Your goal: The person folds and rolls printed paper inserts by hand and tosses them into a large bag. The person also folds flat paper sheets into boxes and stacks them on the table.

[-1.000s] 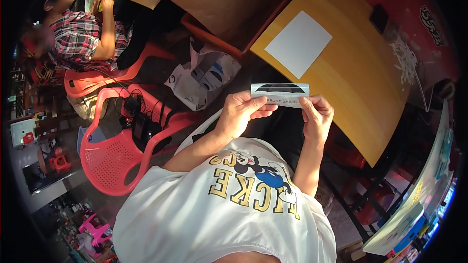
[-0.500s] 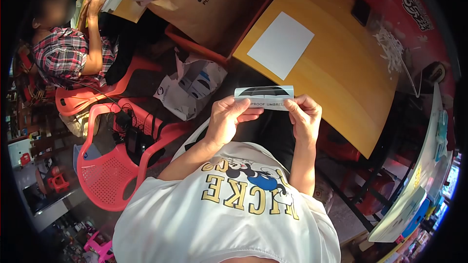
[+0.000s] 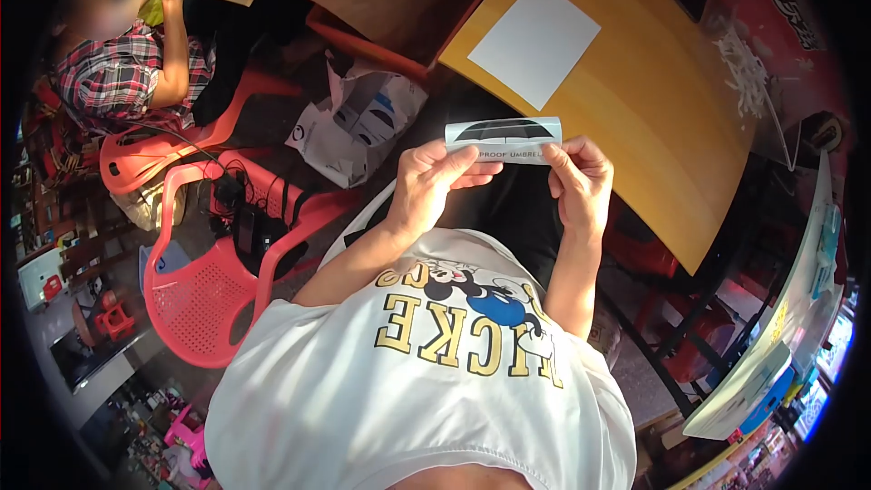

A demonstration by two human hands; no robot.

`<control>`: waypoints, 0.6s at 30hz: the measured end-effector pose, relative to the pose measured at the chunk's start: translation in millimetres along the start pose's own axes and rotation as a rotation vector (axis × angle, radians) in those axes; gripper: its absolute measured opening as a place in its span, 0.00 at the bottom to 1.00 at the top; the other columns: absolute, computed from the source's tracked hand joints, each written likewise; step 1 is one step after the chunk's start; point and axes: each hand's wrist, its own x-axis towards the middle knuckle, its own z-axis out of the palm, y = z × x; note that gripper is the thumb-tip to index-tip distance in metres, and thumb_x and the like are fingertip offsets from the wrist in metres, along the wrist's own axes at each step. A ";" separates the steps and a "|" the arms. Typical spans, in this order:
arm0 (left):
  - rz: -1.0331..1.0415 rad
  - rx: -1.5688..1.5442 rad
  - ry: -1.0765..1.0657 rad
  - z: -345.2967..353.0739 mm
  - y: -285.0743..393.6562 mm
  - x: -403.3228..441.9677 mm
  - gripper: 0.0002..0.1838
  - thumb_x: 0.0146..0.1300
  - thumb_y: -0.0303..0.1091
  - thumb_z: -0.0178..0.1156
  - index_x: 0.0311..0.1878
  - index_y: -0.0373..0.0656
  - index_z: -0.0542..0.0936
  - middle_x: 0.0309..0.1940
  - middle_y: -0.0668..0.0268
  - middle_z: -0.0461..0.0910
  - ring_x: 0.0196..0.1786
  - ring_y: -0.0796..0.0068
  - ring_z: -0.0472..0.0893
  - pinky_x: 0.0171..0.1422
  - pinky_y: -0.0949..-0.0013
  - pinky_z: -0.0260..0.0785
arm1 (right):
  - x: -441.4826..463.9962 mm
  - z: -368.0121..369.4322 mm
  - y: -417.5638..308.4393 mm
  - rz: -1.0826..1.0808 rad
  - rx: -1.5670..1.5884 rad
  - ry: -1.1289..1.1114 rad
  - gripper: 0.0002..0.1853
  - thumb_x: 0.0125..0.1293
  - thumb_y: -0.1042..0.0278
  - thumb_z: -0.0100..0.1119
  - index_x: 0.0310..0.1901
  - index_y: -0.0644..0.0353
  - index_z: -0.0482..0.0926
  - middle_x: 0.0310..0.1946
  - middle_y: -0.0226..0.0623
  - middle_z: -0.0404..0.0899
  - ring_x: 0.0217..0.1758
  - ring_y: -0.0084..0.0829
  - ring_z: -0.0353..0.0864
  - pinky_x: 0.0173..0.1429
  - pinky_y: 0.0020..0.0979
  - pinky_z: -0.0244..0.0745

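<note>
The shiny white strip with a black umbrella picture [image 3: 502, 132] is up in the air, held in front of the white shirt with a cartoon mouse [image 3: 318, 381]. It is just beside the edge of the yellow-brown wooden table [image 3: 671, 109]. The left hand [image 3: 423, 186] pinches one end, with the thumb on the front. The right hand [image 3: 585, 186] pinches the other end the same way. A plain white flat sheet [image 3: 535, 45] lies on the table, apart from both hands.

Since half a second ago, the whole view has slid, so the strip and the sheet both show higher up. The hold looks the same, and both ends are still pinched. So the work seems to be at the same holding step. Some printed letters are hidden under the fingers.
</note>
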 end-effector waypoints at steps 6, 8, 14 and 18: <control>0.052 0.071 -0.015 -1.9 1.2 -1.0 0.15 0.68 0.35 0.54 0.48 0.32 0.79 0.42 0.55 0.82 0.44 0.67 0.83 0.51 0.68 0.77 | -1.5 1.0 -3.3 0.172 0.186 -0.088 0.07 0.62 0.72 0.63 0.31 0.68 0.79 0.23 0.35 0.79 0.15 0.20 0.75 0.18 0.18 0.67; 0.050 0.063 -0.032 -2.1 1.3 -3.6 0.15 0.68 0.34 0.54 0.49 0.32 0.78 0.42 0.55 0.82 0.45 0.67 0.83 0.51 0.67 0.77 | -3.5 0.4 2.4 0.115 0.095 -0.081 0.07 0.63 0.72 0.61 0.35 0.69 0.80 0.26 0.38 0.81 0.18 0.23 0.79 0.21 0.18 0.71; 0.010 0.094 -0.068 -3.9 2.3 -2.2 0.15 0.69 0.34 0.53 0.49 0.32 0.78 0.43 0.56 0.82 0.46 0.66 0.83 0.52 0.66 0.77 | -1.6 -3.0 5.9 0.043 0.129 -0.116 0.07 0.64 0.74 0.59 0.37 0.70 0.80 0.28 0.40 0.82 0.21 0.25 0.82 0.25 0.19 0.75; 0.116 0.123 -0.116 -2.0 3.1 1.0 0.13 0.69 0.29 0.52 0.49 0.30 0.77 0.44 0.55 0.81 0.47 0.66 0.82 0.54 0.64 0.77 | 0.2 -3.1 5.7 0.048 0.159 -0.109 0.07 0.64 0.74 0.60 0.37 0.70 0.80 0.28 0.41 0.82 0.21 0.26 0.81 0.25 0.20 0.75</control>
